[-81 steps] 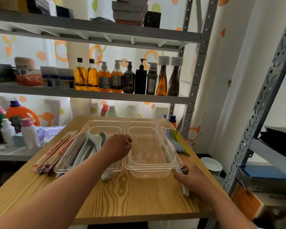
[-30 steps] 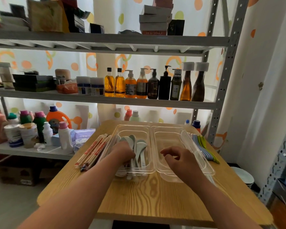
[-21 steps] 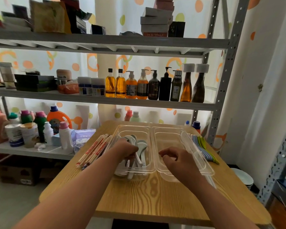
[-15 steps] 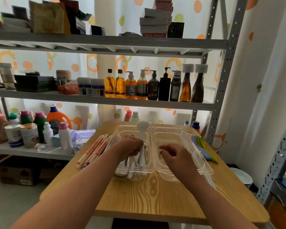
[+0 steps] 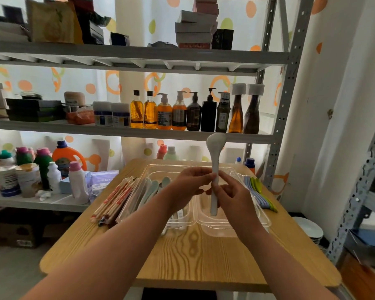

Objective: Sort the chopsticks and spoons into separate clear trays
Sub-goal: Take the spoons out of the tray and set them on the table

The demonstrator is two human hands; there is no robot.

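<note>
Fingers (image 5: 206,177) of the left hand (image 5: 188,185) and right hand (image 5: 234,198) pinch the handle of the pale grey long-handled ceramic-style spoon (image 5: 215,148), held upright, bowl up, above the clear rectangular plastic trays (image 5: 267,222); lower it flat into the spoon tray, releasing only once supported.
</note>
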